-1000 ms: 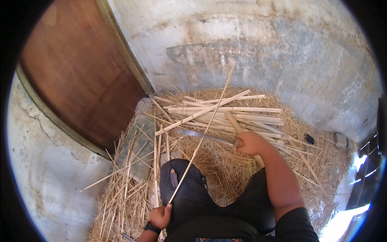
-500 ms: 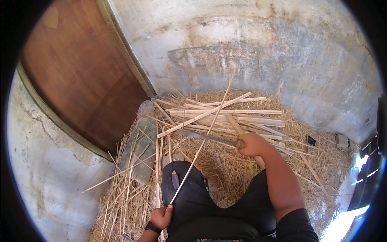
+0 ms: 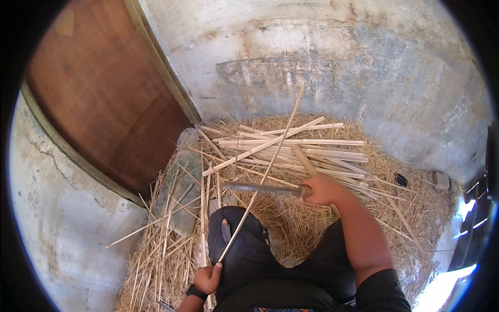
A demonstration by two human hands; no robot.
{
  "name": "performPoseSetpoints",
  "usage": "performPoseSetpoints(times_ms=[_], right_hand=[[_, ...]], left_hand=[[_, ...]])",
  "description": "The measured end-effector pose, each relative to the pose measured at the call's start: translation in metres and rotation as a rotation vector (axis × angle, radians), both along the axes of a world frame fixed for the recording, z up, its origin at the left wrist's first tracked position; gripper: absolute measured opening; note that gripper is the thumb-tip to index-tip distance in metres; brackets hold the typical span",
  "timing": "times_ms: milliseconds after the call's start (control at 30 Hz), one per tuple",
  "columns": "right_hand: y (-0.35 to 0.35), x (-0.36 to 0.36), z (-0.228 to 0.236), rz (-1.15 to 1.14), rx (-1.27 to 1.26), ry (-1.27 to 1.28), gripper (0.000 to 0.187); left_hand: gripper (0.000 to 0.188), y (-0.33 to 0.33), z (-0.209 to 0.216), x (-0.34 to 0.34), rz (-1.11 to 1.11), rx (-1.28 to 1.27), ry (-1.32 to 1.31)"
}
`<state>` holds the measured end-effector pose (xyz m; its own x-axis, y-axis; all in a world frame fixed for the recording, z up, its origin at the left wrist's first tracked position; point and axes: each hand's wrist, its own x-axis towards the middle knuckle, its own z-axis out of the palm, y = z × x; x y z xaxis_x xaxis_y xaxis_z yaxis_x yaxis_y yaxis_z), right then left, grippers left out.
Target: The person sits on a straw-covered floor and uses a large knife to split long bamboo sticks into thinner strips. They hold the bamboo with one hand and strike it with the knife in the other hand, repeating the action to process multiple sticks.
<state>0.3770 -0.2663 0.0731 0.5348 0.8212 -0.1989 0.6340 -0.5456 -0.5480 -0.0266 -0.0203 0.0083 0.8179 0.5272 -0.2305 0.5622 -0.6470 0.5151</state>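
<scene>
My left hand [image 3: 208, 278] grips the lower end of a long thin bamboo strip [image 3: 265, 174] that slants up over my black-clad knee [image 3: 236, 242] toward the wall. A long dark knife blade [image 3: 257, 188] lies level across the strip, its handle closed in my right hand [image 3: 322, 190]. Beyond the hands lies a pile of split pale bamboo sticks [image 3: 296, 145] on straw-like shavings [image 3: 291, 223].
A brown wooden door [image 3: 99, 99] stands at the left, a grey plastered wall [image 3: 338, 67] behind the pile. A flat grey stone slab [image 3: 179, 192] lies left of my knee. A small dark object [image 3: 402, 180] rests on the shavings at the right.
The knife and my right hand have shifted slightly lower along the strip. The left hand stays in place.
</scene>
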Motion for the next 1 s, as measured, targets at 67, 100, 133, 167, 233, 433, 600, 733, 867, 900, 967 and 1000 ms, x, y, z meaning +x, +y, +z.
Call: performPoseSetpoints(times_ms=[67,100,133,167,233,433,600,733,867,900,967,1000], right_hand=[[-0.004,0.014,-0.017,-0.097,0.027,-0.029,0.037],[-0.006,0.017,-0.021,-0.124,0.068,-0.038,0.038],[-0.008,0.020,-0.025,-0.151,0.109,-0.048,0.039],[-0.008,0.020,-0.025,-0.177,0.152,-0.056,0.040],[-0.005,0.017,-0.024,-0.181,0.113,0.021,0.038],[0.003,0.004,-0.014,-0.001,0.072,-0.031,0.035],[-0.004,0.017,-0.026,-0.091,0.070,-0.035,0.037],[-0.009,0.026,-0.027,-0.143,0.070,-0.008,0.044],[-0.005,0.019,-0.026,-0.137,0.029,0.036,0.036],[-0.003,0.016,-0.022,-0.116,0.028,0.036,0.036],[-0.001,0.009,-0.013,-0.076,0.026,0.036,0.036],[0.000,0.009,-0.013,-0.066,0.022,0.019,0.036]], left_hand=[[0.069,0.001,0.001,0.001,-0.006,0.011,0.015],[0.069,0.001,0.001,0.002,-0.009,0.016,0.023],[0.069,0.002,0.000,0.002,-0.012,0.010,0.020],[0.069,0.004,-0.002,0.001,-0.013,0.005,0.019],[0.069,0.004,-0.002,0.001,-0.014,0.001,0.005],[0.068,0.004,-0.004,-0.001,0.012,-0.022,0.003],[0.068,0.002,0.000,0.001,0.007,-0.005,0.017],[0.068,0.006,-0.008,-0.002,0.014,-0.029,-0.006],[0.069,0.009,-0.013,-0.004,0.016,-0.068,-0.016],[0.069,0.009,-0.013,-0.004,0.021,-0.077,-0.019],[0.069,0.009,-0.013,-0.004,0.020,-0.084,-0.017],[0.069,0.010,-0.013,-0.004,0.019,-0.087,-0.017]])
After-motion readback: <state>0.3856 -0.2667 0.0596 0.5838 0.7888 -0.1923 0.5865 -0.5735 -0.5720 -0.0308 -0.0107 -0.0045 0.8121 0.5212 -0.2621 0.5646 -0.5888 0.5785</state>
